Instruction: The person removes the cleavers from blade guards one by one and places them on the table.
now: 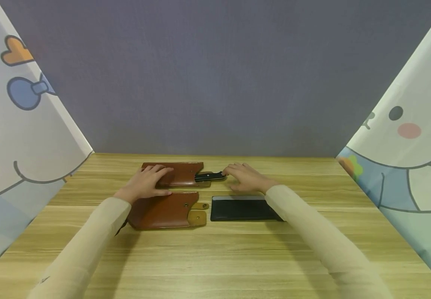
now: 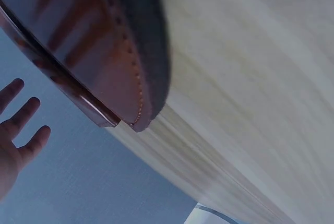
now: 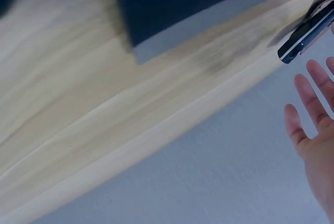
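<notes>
Three views: one up top, two wrist cams super close
Head cam looks forward and down from above and behind the left hand (image 1: 144, 182) and right hand (image 1: 247, 176), farthest off. Both wrist cams sit low and tilted, facing past the fingers to the grey backdrop (image 1: 219, 83). Left shares the brown sheath (image 2: 107, 62) with head; right shares the black handle (image 3: 308, 33) and counter (image 1: 223, 257).

Long and cream-coloured, a left sleeve (image 1: 84, 245) narrows toward its cuff (image 1: 117, 202), with the bare left hand (image 1: 143, 182) just beyond that cuff and a small dark mark (image 1: 44, 279) well behind it on the cloth. Right of the cuff, a matching right sleeve (image 1: 314, 232), lightly creased, ends at the bare right hand (image 1: 248, 178).
</notes>
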Demonstrator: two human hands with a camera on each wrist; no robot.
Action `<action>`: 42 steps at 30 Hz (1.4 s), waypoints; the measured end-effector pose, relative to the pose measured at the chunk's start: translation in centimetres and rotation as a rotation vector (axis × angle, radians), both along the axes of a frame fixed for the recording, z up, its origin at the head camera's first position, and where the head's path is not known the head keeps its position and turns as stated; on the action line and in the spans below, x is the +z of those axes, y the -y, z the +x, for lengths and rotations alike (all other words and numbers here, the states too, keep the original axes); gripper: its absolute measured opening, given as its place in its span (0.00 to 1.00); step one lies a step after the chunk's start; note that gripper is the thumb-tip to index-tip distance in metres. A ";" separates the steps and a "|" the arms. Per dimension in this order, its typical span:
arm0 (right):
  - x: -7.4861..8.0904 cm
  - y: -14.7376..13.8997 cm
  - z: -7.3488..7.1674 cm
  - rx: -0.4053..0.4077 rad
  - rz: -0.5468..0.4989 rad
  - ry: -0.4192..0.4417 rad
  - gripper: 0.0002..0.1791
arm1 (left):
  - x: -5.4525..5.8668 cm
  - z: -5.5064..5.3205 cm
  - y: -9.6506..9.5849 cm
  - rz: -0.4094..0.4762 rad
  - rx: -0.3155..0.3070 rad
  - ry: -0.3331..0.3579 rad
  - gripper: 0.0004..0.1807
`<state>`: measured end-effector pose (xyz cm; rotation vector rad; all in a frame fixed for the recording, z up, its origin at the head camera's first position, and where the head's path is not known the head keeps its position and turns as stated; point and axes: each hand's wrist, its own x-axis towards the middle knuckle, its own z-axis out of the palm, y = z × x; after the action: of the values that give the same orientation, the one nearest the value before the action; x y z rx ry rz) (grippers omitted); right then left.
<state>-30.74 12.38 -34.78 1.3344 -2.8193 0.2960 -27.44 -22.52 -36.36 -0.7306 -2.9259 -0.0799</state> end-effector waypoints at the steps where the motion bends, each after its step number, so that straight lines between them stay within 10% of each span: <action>1: 0.0 0.2 -0.2 0.001 0.000 -0.009 0.22 | 0.0 -0.2 0.0 -0.003 0.005 0.002 0.42; 42: -2.2 6.1 -2.8 -0.140 0.099 0.018 0.20 | 0.2 -2.8 -1.9 -0.023 0.097 0.183 0.50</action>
<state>-33.58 6.25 -36.97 1.1463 -2.9598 0.1691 -30.29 -20.64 -36.11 -0.6137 -3.1361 -0.1099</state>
